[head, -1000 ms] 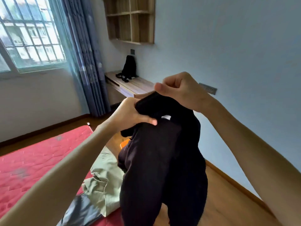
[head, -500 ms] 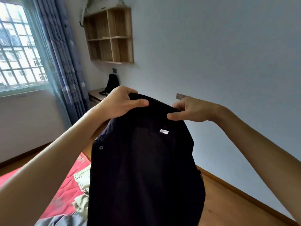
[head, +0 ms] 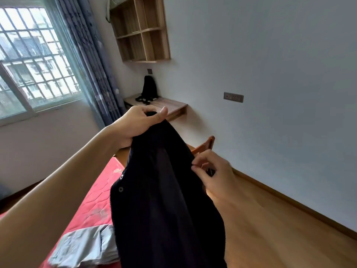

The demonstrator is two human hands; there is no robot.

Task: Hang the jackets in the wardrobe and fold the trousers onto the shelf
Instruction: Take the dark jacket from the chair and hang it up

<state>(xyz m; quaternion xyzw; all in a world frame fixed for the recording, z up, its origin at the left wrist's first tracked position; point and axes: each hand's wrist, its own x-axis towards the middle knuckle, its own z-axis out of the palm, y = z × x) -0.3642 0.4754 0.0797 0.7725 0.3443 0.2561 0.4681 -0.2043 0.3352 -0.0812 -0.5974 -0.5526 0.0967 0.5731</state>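
Gripping the top of the dark jacket in our left hand, we pinch its right edge with our right hand above the red mattress.

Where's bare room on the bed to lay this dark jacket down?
Bare red mattress shows between the left forearm and the dark jacket, toward the window wall. The near end is crowded by a grey garment. Wood floor to the right is bare.

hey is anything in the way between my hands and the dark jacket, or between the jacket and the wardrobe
Nothing separates them: your left hand grips the dark jacket at its top and your right hand pinches its edge. No wardrobe shows in this view, so that path cannot be judged.
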